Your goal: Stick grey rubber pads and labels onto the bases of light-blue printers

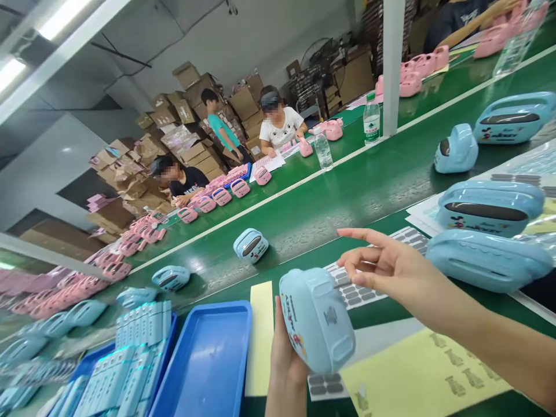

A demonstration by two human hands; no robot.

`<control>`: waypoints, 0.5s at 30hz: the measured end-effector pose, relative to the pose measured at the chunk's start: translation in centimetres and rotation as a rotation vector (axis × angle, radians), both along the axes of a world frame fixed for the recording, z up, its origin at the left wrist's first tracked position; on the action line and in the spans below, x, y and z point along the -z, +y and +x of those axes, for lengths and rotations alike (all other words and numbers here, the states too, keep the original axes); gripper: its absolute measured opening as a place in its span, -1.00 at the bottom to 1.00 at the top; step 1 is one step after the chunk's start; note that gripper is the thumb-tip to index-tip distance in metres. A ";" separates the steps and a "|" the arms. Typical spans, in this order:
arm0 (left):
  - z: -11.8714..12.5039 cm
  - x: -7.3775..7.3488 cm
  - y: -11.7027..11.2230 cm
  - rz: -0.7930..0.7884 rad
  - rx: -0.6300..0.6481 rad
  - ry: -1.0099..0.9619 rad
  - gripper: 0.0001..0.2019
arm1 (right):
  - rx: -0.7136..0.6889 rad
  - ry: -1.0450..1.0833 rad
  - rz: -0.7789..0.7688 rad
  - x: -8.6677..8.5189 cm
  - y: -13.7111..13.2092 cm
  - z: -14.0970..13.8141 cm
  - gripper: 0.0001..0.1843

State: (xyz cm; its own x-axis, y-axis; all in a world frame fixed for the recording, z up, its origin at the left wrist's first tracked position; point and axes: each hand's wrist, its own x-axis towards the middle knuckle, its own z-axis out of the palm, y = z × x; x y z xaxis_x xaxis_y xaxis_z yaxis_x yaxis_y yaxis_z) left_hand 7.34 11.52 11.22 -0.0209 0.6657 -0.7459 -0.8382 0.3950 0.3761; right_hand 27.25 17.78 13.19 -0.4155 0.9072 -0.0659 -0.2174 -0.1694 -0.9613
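Note:
My left hand (286,362) is wrapped round a light blue plastic speaker-like case (324,324) with a cartoon mouse print on its side, held tilted above the table. A small grey patch shows on the face turned toward me. To the right of the case, my right hand (382,260) hovers apart from it, index finger stretched out and the other fingers loosely bent; I see nothing held in it. Beneath the hands lie a white sheet of grey oval stickers (360,295) and a yellow backing sheet (417,370) with several grey stickers.
An empty-looking blue tray (204,359) stands at left, beside a tray of light blue parts (130,359). More blue cases (490,208) stand at right. One blue case (251,245) sits on the conveyor belt (313,214). Water bottles (372,120) and co-workers with pink cases are beyond.

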 end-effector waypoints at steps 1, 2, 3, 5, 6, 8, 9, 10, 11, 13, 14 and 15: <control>0.2 0.1 -0.6 -0.009 0.002 -0.031 -0.43 | -0.040 0.012 -0.002 -0.9 -0.4 -0.2 -0.31; 0.2 0.3 -1.0 -0.006 0.005 -0.051 -0.46 | -0.063 0.008 0.004 -1.5 -0.7 -0.4 -0.31; 0.2 0.5 -1.3 0.010 0.019 -0.058 -0.50 | -0.073 -0.004 0.012 -1.9 -1.0 -0.6 -0.31; 0.1 1.0 -1.5 0.045 0.083 -0.057 -0.51 | -0.069 -0.026 0.027 -2.0 -1.3 -0.9 -0.32; 0.0 1.2 -1.6 0.059 0.120 -0.052 -0.48 | -0.069 -0.032 0.034 -2.0 -1.4 -1.0 -0.33; -0.1 1.4 -1.7 0.088 0.187 -0.038 -0.46 | -0.085 -0.038 0.029 -2.0 -1.6 -1.0 -0.35; -0.2 1.4 -1.8 0.100 0.214 -0.031 -0.46 | -0.097 -0.040 0.024 -2.0 -1.7 -0.9 -0.36; -0.2 1.3 -1.9 0.111 0.235 -0.021 -0.46 | -0.105 -0.043 0.024 -2.1 -1.8 -0.8 -0.37; -0.1 1.2 -1.9 0.121 0.249 -0.008 -0.45 | -0.108 -0.044 0.030 -2.3 -1.9 -0.7 -0.39; -0.1 1.0 -2.0 0.130 0.259 0.016 -0.44 | -0.112 -0.033 0.045 -2.5 -2.0 -0.6 -0.42; -0.1 1.0 -2.0 0.132 0.263 0.021 -0.46 | -0.112 -0.022 0.052 -2.6 -2.1 -0.6 -0.43; -0.1 0.9 -2.1 0.136 0.268 0.020 -0.47 | -0.111 -0.015 0.054 -2.6 -2.1 -0.6 -0.44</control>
